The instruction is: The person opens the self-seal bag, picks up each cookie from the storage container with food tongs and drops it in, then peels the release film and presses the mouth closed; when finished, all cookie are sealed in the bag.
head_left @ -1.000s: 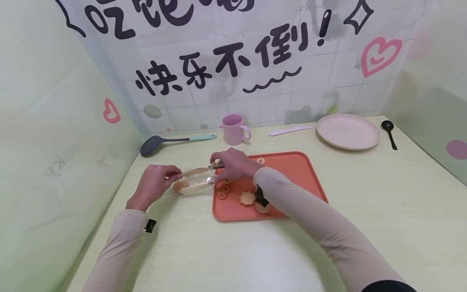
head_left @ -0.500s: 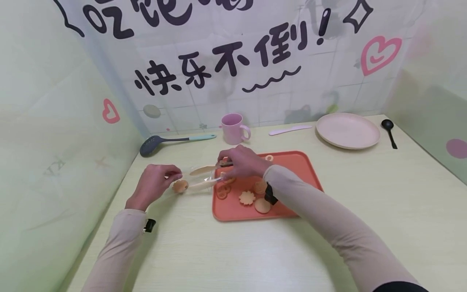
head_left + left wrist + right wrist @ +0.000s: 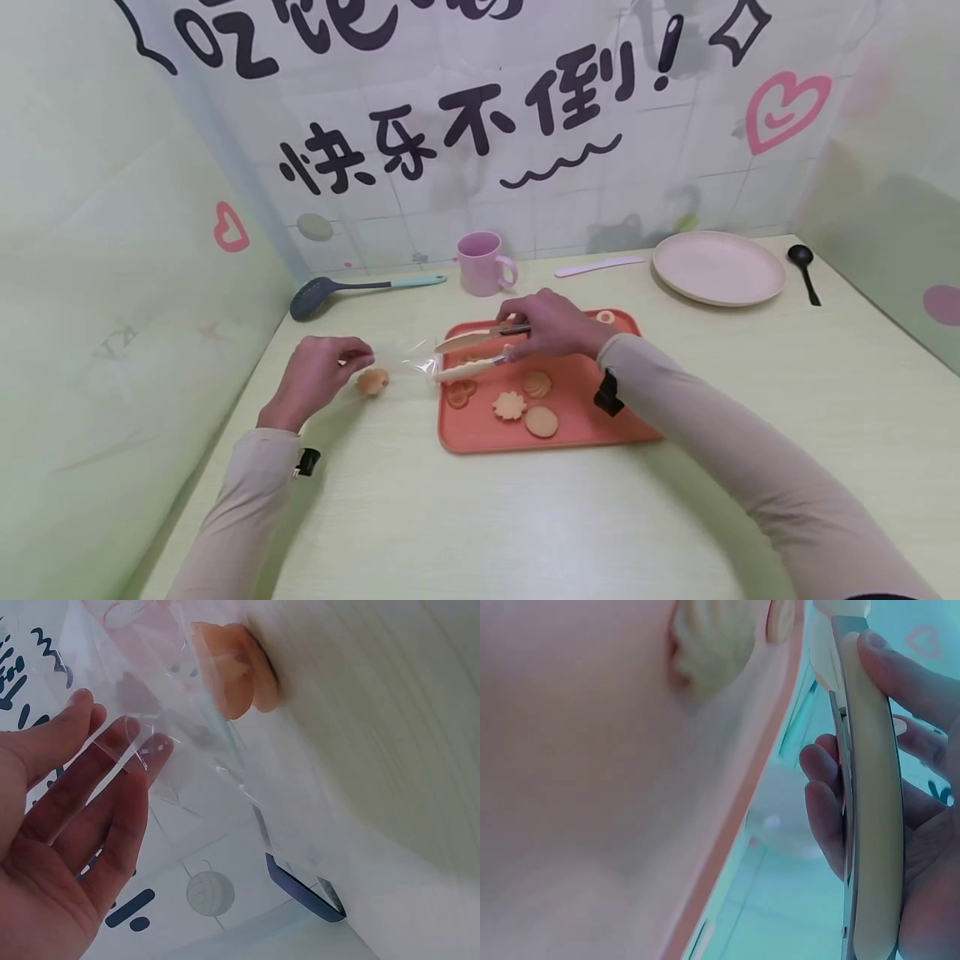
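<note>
My left hand (image 3: 322, 375) pinches the edge of a clear plastic bag (image 3: 412, 365) between thumb and fingers, left of the tray. A brown flower-shaped cookie (image 3: 372, 382) lies at the bag's lower left; in the left wrist view the cookie (image 3: 234, 671) shows partly behind the film. Over the orange tray (image 3: 585, 429), my right hand (image 3: 551, 323) grips tongs (image 3: 468, 340), whose cream tips are spread apart with nothing between them and point left at the bag's mouth. Beneath lie a swirl cookie (image 3: 536, 383), a pale flower cookie (image 3: 510, 406), a round cookie (image 3: 542, 422) and a pretzel-shaped cookie (image 3: 461, 392).
Along the back stand a slotted spoon (image 3: 315, 296), a purple mug (image 3: 480, 265), a lilac knife (image 3: 600, 267), a pink plate (image 3: 718, 267) and a black spoon (image 3: 804, 267). A ring-shaped cookie (image 3: 605, 317) lies at the tray's far edge.
My right hand has drawn the tongs rightward out of the bag and over the tray. The cookie stays at the bag, and my left hand has hardly moved.
</note>
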The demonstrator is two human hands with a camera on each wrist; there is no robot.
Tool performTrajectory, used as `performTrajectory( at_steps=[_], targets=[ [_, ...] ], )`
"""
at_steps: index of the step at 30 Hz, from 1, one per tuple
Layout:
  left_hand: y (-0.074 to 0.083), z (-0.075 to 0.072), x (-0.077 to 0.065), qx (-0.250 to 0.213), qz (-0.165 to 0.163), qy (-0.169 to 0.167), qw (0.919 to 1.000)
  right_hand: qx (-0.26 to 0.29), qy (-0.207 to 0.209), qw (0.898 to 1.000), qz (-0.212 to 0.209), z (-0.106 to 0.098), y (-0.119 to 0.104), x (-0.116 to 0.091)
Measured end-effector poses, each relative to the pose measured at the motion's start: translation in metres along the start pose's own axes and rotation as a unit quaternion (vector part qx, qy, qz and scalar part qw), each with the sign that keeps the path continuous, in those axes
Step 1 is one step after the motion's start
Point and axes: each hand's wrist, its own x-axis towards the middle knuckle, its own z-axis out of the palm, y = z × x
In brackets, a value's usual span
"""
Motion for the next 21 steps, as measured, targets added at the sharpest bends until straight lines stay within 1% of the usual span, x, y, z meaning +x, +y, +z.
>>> performTrajectory(
  at_steps=[7,10,15,21],
  targets=[
    [0.001,0.001,0.001,0.001,0.002,0.002,1.0,-0.001,0.008,1.0,-0.002,-0.011,0.02,-0.018],
    [0.001,0.001,0.001,0.002,0.003,-0.001,1.0,0.007,0.003,1.0,0.005,-0.013,0.028,-0.023],
    [0.001,0.001,0.002,0.004,0.001,-0.002,1.0,0.014,-0.001,1.0,0.01,-0.014,0.036,-0.026],
    [0.001,0.001,0.002,0.003,0.003,-0.002,1.0,0.023,-0.006,1.0,0.008,-0.016,0.037,-0.026]
  ],
)
